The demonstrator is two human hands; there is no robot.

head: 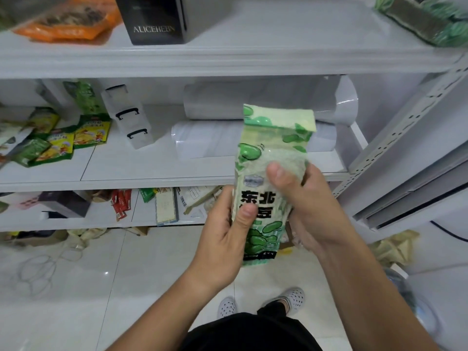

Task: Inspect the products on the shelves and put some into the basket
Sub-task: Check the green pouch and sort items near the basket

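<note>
Both of my hands hold a tall green-and-white bag of beans (273, 148) upright in front of the white shelves (177, 63). My left hand (228, 231) grips its lower left side, thumb across the printed black characters. My right hand (304, 206) grips the middle right side, thumb pressed on the front. The bag's top edge reaches the middle shelf level. No basket is in view.
Top shelf holds an orange snack bag (68, 21), a black box (154, 19) and a green bag (425, 19). Middle shelf has yellow-green snack packs (65, 140), a clear handled box (129, 117) and clear rolls (253, 102). Lower shelf carries red sachets (121, 202) and boxes. Tiled floor lies below.
</note>
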